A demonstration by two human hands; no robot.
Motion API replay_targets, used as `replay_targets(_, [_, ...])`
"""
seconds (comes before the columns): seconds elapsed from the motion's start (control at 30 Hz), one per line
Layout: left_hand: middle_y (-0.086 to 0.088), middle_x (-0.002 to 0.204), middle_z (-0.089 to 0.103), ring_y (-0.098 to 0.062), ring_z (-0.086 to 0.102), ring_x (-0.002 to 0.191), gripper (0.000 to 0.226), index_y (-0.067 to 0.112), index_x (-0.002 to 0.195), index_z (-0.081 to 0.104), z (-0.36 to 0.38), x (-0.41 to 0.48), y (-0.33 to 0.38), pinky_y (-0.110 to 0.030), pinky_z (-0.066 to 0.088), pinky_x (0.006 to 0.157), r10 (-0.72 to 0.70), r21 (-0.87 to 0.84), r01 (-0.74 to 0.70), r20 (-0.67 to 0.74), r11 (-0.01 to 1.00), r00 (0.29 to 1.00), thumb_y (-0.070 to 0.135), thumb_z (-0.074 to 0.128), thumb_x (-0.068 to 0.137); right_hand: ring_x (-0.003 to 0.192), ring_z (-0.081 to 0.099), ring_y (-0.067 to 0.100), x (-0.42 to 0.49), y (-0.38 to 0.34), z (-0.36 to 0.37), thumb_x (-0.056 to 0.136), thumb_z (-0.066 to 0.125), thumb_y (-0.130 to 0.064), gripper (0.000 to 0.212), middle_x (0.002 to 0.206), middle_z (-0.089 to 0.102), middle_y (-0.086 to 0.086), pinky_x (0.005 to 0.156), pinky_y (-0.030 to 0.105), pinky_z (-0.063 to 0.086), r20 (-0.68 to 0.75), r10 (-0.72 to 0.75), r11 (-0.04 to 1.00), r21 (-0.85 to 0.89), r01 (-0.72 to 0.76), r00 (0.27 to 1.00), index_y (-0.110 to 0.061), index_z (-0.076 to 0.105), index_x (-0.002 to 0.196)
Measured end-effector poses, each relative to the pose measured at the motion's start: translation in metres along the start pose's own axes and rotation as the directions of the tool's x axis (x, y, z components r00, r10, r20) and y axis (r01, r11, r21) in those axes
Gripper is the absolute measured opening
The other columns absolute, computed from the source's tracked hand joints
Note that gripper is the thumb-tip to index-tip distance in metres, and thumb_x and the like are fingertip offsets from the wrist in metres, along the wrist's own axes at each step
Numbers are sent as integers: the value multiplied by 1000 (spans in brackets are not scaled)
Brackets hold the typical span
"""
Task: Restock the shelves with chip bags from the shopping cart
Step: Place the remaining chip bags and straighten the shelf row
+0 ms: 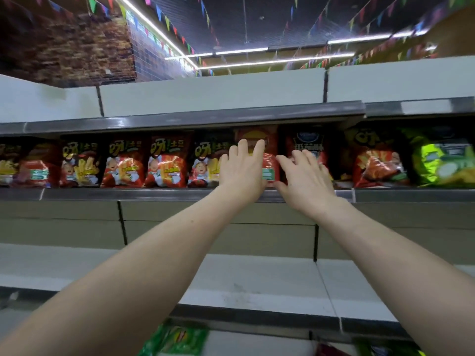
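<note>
A row of red chip bags stands upright along the upper shelf (154,194). One red chip bag (270,165) stands in the middle of the row, between my two hands. My left hand (243,168) lies against its left side with straight fingers pointing up. My right hand (304,176) touches its right side, fingers spread and slightly bent. A dark red bag (305,143) stands behind my right hand. More red bags (167,163) stand to the left, and a green bag (442,160) is at the far right.
The white shelf board (257,286) below holds nothing in view. Green bags (177,340) show at the bottom edge under the lower shelf. Another shelf (205,116) runs close above the bag tops.
</note>
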State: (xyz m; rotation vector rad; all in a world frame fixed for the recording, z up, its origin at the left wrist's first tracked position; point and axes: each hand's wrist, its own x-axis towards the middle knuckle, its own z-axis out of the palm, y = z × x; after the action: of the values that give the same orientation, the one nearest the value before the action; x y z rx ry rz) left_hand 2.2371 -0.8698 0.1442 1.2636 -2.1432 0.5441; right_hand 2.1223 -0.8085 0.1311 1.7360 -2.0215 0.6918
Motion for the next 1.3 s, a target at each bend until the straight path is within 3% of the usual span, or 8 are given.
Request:
replay_targets(0.3, [-13, 148, 28, -33, 35, 130, 79, 22, 149, 18, 1, 9, 135, -41, 33, 103, 126, -75, -129, -52, 989, 991, 42, 63, 88, 145, 13, 27, -37, 120, -48, 98, 49, -36, 55, 152, 28, 9, 114, 44, 20, -30, 88, 993, -81, -91, 996, -24, 30, 148])
replay_targets(0.6, [-12, 148, 27, -32, 34, 131, 79, 22, 149, 17, 16, 25, 274, -42, 32, 104, 128, -153, -131, -27, 979, 991, 41, 64, 88, 143, 18, 28, -63, 268, -89, 97, 52, -37, 56, 152, 29, 10, 111, 45, 25, -19, 136, 973, -186, -137, 991, -24, 31, 147])
replay_targets(1.07, [-12, 149, 28, -31, 34, 132, 78, 22, 151, 14, 58, 70, 308, -43, 32, 106, 50, -90, -47, 26, 995, 998, 49, 56, 90, 144, 18, 28, -28, 340, -53, 98, 49, -38, 58, 153, 27, 10, 112, 43, 25, 15, 69, 987, -147, -66, 998, -24, 27, 150])
replay_targets(1.2, [-13, 147, 30, -33, 33, 132, 76, 22, 152, 14, 70, 99, 325, -45, 31, 105, 46, -148, -42, 25, 988, 999, 49, 52, 92, 144, 17, 27, -4, 362, -47, 97, 50, -37, 59, 154, 25, 10, 111, 44, 26, -1, 74, 984, -165, -73, 997, -25, 27, 149])
replay_targets(1.3, [-15, 147, 31, -34, 32, 134, 76, 21, 152, 14, 76, 124, 341, -44, 33, 105, 7, -299, 24, 102, 954, 995, 48, 53, 93, 146, 12, 29, 15, 379, -44, 97, 50, -40, 62, 157, 17, 11, 111, 48, 26, 1, 102, 982, -158, -101, 995, -24, 23, 151])
